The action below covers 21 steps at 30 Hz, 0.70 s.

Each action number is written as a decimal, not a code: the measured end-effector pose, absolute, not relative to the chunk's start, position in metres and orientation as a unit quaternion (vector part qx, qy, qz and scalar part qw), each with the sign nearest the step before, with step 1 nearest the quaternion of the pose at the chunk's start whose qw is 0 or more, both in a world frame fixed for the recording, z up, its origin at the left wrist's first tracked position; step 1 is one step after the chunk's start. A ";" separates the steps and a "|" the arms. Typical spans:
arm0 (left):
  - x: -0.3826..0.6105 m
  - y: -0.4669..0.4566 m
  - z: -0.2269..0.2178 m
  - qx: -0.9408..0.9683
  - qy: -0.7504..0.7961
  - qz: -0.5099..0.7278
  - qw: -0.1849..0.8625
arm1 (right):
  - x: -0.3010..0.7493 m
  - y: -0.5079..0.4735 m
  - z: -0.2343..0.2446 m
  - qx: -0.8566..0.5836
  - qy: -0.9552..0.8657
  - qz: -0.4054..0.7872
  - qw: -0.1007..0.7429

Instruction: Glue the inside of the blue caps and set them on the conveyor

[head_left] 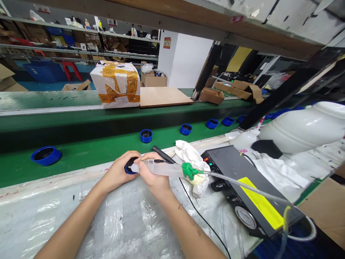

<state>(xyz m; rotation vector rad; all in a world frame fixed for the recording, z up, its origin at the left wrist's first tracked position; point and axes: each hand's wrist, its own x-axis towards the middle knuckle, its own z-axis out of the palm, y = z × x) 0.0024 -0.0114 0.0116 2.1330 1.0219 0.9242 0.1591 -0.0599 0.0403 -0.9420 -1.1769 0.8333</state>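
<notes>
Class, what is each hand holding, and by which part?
Left hand: a blue ring, by its outer side. Right hand: a translucent syringe, by the barrel end away from its green cap.

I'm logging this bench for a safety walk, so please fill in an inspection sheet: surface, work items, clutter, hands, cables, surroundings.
Surface: creased, marked plastic sheet along a green belt.
Work items: blue cup and translucent syringe with green cap; more blue cups on the belt.
Clutter: crumpled white cloth beside the grey control box.
Hands: left hand holds the blue cup; right hand holds the syringe, its tip at the cup.
Cables: black cord beside the right forearm; clear tube crosses the control box.
Surroundings: taped carton and board beyond the belt.
</notes>
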 end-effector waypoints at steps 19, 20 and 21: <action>0.003 -0.012 0.015 0.791 0.403 0.345 0.306 | 0.158 -0.062 0.041 -0.420 -0.499 0.378 0.657; 0.003 -0.012 0.014 0.791 0.403 0.346 0.304 | 0.158 -0.062 0.041 -0.425 -0.498 0.377 0.656; 0.003 -0.012 0.014 0.791 0.403 0.346 0.303 | 0.159 -0.062 0.041 -0.429 -0.496 0.378 0.654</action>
